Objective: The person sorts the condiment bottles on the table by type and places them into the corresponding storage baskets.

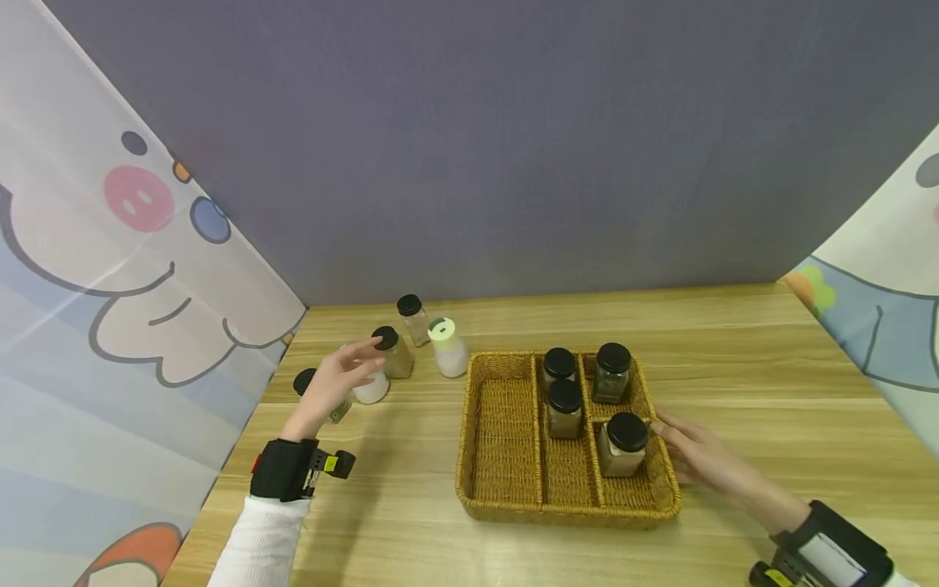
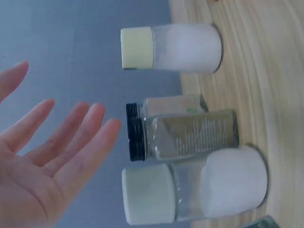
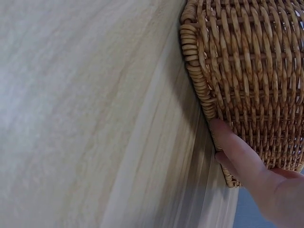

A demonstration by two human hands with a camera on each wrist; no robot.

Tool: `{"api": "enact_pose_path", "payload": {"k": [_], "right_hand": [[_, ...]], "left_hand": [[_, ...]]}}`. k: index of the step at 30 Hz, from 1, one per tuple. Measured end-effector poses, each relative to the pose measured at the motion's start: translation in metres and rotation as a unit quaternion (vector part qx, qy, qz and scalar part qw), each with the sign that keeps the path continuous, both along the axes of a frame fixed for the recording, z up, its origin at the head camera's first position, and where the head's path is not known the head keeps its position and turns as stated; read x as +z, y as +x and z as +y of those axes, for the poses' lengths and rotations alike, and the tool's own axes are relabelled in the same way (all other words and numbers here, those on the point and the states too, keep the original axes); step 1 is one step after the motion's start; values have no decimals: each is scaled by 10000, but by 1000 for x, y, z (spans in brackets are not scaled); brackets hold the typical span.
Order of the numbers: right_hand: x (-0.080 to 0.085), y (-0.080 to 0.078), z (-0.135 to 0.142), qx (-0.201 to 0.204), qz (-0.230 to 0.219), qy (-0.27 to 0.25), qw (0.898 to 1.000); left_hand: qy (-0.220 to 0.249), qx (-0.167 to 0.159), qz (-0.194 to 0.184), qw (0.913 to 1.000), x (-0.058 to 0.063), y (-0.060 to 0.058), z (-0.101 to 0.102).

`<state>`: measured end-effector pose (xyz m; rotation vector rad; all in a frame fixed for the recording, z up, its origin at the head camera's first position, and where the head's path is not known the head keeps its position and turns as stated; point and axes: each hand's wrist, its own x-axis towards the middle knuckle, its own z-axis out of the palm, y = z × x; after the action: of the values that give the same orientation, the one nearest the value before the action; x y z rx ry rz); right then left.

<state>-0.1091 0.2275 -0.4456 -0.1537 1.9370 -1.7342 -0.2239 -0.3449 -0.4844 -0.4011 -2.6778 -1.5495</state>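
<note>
My left hand point(image 1: 345, 375) hovers with spread, fairly straight fingers over a group of spice jars at the left, holding nothing. Its fingertips overlap the black lid of a brownish spice jar point(image 1: 397, 361) in the head view. Beneath the hand is a jar of white contents point(image 1: 372, 390), whose pale lid shows in the left wrist view. My right hand point(image 1: 697, 456) touches the right outer wall of a divided wicker basket point(image 3: 251, 90), its fingers extended along the side and bottom edge. The basket holds several black-lidded jars, among them a square one point(image 1: 619, 455) at front right.
A jar with a yellow-green cap point(image 1: 449, 350) stands left of the basket, and a slim black-lidded jar point(image 1: 415, 322) sits behind. Another black-lidded jar point(image 1: 304, 380) is partly hidden by the left hand. A grey wall point(image 1: 543, 163) rises behind the wooden table point(image 1: 411, 505).
</note>
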Motion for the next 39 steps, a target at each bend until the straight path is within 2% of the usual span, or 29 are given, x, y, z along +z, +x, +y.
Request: {"api": "enact_pose_path", "payload": {"k": [1,2,4,7,9,11,14,16,18,19,23,29,39], "right_hand": [[0,0,0,2,-2,6,10000],[0,0,0,13,-1,9,10000],[1,0,0,21,-4,17,10000],[1,1,0,-9,-34,70,10000],[1,1,0,-20,-54,114,9999],[1,1,0,-26,-62,143,9999],[1,1,0,-5,-50,137,9999],[1,0,0,2,-46,137,9999],[1,1,0,0,-49,146,9999],[1,1,0,-1,-51,151,9999],[2,1,0,15,-63,130,9999],[1,2,-1,-31,-44,99,9999],[1,2,-1,-41,-42,104,9999]], "left_hand": [[-315,303,144,9989,-3,-3,-4],[-536,452,309,9971,-9,-9,-10],[-922,733,648,9909,-13,-16,-17],[-1477,1114,1070,9769,-6,-18,-17],[-1553,1064,1122,9757,5,-13,-14],[-1678,1107,1068,9737,29,0,2],[-1746,972,988,9748,76,28,33],[-1951,1044,955,9705,106,47,56],[-2141,1021,954,9668,122,55,66],[-2261,1056,916,9640,125,57,68],[-2645,1188,759,9540,126,56,69],[-2862,1237,638,9480,118,51,64],[-3017,1163,205,9461,110,44,58]]}}
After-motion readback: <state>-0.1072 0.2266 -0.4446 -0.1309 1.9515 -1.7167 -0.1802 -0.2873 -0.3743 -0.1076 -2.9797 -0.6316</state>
